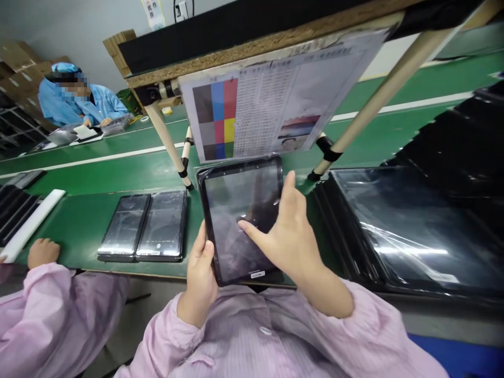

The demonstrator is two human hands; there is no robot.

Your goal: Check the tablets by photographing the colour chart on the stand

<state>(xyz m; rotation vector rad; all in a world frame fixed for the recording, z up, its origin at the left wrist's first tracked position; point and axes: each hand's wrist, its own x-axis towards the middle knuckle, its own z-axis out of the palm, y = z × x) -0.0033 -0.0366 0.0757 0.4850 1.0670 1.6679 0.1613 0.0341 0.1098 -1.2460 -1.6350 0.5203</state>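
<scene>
A black-framed tablet with a dark, glossy screen tilts up in front of me, its lower edge close to my body. My left hand is closed on its lower left edge, thumb at the front. Over the right side of the screen is my right hand, open, with the thumb stretched across to the middle of the glass and the index finger pointing up past the right edge. A small white label sits at the bottom of the tablet. Reflections blur what the screen shows.
Two stacks of film-covered tablets lie to the left on the green bench. Large dark glossy panels are piled at right. A pole-framed stand carries a printed colour chart. A co-worker's hand rests at far left; another person sits beyond.
</scene>
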